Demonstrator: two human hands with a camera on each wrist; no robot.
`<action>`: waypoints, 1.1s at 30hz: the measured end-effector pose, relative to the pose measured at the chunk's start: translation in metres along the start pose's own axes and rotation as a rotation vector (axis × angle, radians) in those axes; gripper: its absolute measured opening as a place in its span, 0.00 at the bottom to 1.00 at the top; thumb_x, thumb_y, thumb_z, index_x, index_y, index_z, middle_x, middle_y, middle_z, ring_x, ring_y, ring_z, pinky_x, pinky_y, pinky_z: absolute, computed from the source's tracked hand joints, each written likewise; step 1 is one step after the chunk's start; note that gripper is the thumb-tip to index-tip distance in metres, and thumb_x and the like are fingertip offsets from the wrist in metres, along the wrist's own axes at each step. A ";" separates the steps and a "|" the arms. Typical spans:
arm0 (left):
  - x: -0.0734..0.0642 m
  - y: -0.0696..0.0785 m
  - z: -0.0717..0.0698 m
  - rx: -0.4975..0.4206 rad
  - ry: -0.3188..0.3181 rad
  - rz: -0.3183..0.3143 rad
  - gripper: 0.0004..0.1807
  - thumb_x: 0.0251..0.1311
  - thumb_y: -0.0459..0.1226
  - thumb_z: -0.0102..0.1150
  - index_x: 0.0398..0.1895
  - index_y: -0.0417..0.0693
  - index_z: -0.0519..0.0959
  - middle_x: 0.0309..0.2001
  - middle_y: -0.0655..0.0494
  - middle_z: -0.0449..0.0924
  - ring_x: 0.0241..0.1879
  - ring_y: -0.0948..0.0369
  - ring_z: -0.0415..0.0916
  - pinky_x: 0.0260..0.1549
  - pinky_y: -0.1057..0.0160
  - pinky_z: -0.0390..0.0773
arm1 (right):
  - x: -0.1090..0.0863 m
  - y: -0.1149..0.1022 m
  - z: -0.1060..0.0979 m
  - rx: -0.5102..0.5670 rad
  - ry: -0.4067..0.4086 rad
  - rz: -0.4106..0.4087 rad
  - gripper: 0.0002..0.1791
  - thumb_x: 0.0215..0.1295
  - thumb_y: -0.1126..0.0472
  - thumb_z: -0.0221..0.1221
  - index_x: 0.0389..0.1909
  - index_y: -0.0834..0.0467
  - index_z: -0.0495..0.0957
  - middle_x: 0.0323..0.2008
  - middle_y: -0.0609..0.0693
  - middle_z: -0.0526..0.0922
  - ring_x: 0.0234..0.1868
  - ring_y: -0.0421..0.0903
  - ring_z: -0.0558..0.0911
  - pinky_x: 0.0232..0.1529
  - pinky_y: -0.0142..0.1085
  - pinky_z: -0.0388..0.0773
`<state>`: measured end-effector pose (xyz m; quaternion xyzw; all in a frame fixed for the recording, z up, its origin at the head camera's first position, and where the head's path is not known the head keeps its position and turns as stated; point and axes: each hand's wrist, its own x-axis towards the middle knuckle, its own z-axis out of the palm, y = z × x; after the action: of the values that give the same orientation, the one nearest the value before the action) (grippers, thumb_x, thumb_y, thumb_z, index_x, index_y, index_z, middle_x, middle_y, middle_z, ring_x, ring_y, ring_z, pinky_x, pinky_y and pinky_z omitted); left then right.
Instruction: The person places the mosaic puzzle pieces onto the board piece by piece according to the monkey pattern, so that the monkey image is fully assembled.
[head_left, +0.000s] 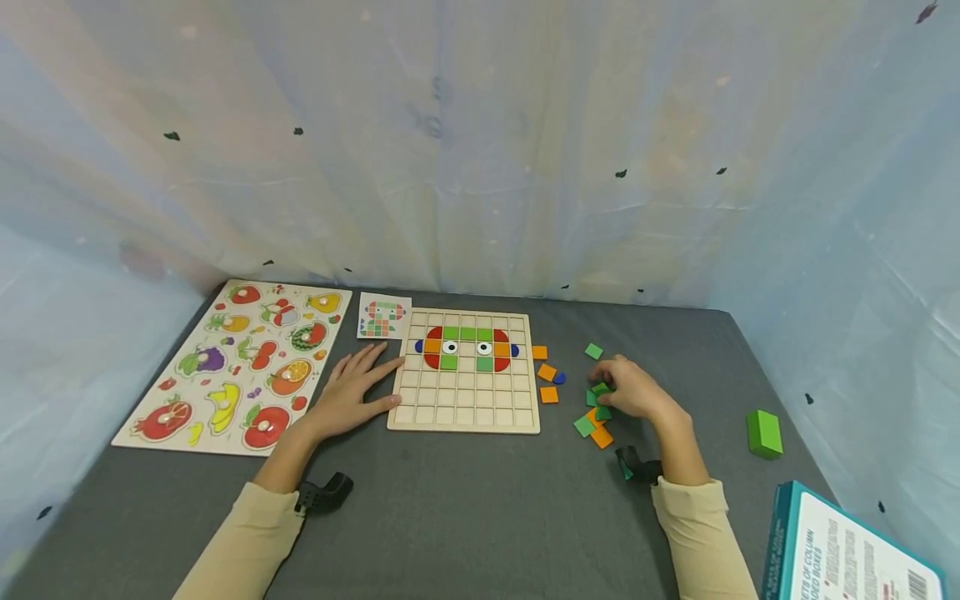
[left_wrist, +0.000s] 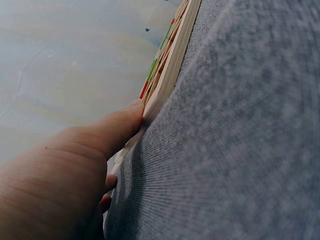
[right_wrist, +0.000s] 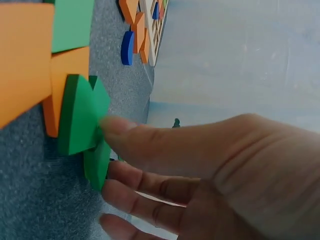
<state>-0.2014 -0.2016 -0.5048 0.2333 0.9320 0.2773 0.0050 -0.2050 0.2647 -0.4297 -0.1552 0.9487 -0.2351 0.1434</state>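
My left hand point(head_left: 348, 396) lies flat by the wooden grid board point(head_left: 465, 418), straight fingers touching its left edge; the left wrist view shows the thumb point(left_wrist: 117, 125) against that edge. On the board, red, green, orange and blue tiles form a face with two eye tiles point(head_left: 484, 348). Over a loose pile of green and orange tiles point(head_left: 602, 437) is my right hand point(head_left: 630, 388), fingers loosely bent. In the right wrist view its thumb point(right_wrist: 125, 132) touches a green curved-edge tile point(right_wrist: 80, 115), the fingers beyond it spread apart.
A picture card point(head_left: 384, 317) stands behind the board's left corner. Fruit puzzle board point(head_left: 255, 367) at left. Orange tiles point(head_left: 549, 395) and a blue piece point(head_left: 559, 378) lie right of the grid. Farther right are a green block point(head_left: 764, 434) and a teal-edged box point(head_left: 855, 550).
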 end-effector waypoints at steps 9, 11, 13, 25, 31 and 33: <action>-0.001 -0.002 0.003 0.008 -0.010 -0.010 0.40 0.65 0.56 0.60 0.77 0.54 0.63 0.78 0.41 0.48 0.77 0.42 0.39 0.69 0.34 0.35 | 0.021 -0.018 0.027 -0.047 0.096 -0.138 0.15 0.64 0.62 0.68 0.50 0.62 0.82 0.43 0.57 0.75 0.42 0.53 0.73 0.43 0.48 0.71; -0.001 -0.001 0.003 0.005 -0.013 -0.011 0.40 0.65 0.56 0.60 0.77 0.54 0.63 0.78 0.42 0.48 0.77 0.42 0.39 0.69 0.35 0.35 | 0.025 -0.023 0.033 -0.042 0.085 -0.172 0.12 0.63 0.62 0.68 0.47 0.60 0.83 0.42 0.55 0.75 0.41 0.52 0.73 0.43 0.47 0.69; -0.001 -0.001 0.003 0.003 -0.013 -0.012 0.40 0.65 0.56 0.60 0.77 0.54 0.62 0.78 0.42 0.48 0.77 0.43 0.39 0.69 0.35 0.35 | 0.027 -0.027 0.038 -0.034 0.083 -0.188 0.09 0.62 0.62 0.69 0.42 0.58 0.83 0.38 0.52 0.75 0.39 0.50 0.72 0.42 0.46 0.67; -0.001 0.000 0.002 0.000 0.017 0.014 0.38 0.65 0.55 0.60 0.76 0.52 0.64 0.77 0.38 0.50 0.76 0.39 0.42 0.67 0.31 0.38 | 0.034 -0.052 0.045 0.149 0.115 -0.228 0.05 0.63 0.73 0.64 0.37 0.63 0.80 0.30 0.49 0.79 0.27 0.42 0.75 0.30 0.35 0.76; -0.001 0.002 0.001 -0.002 0.006 0.009 0.39 0.65 0.55 0.61 0.76 0.52 0.64 0.77 0.39 0.50 0.76 0.40 0.41 0.68 0.33 0.37 | 0.057 -0.086 0.049 0.245 0.093 -0.261 0.06 0.67 0.73 0.61 0.43 0.65 0.81 0.32 0.52 0.80 0.28 0.45 0.78 0.30 0.35 0.77; -0.001 0.001 0.000 -0.002 -0.003 0.002 0.39 0.65 0.55 0.61 0.76 0.53 0.64 0.78 0.40 0.49 0.77 0.41 0.40 0.69 0.34 0.36 | 0.068 -0.100 0.054 0.286 0.058 -0.284 0.08 0.67 0.73 0.60 0.45 0.67 0.80 0.32 0.53 0.80 0.27 0.48 0.80 0.29 0.34 0.77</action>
<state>-0.2002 -0.2005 -0.5045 0.2348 0.9315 0.2778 0.0063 -0.2255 0.1347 -0.4402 -0.2586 0.8780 -0.3896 0.1019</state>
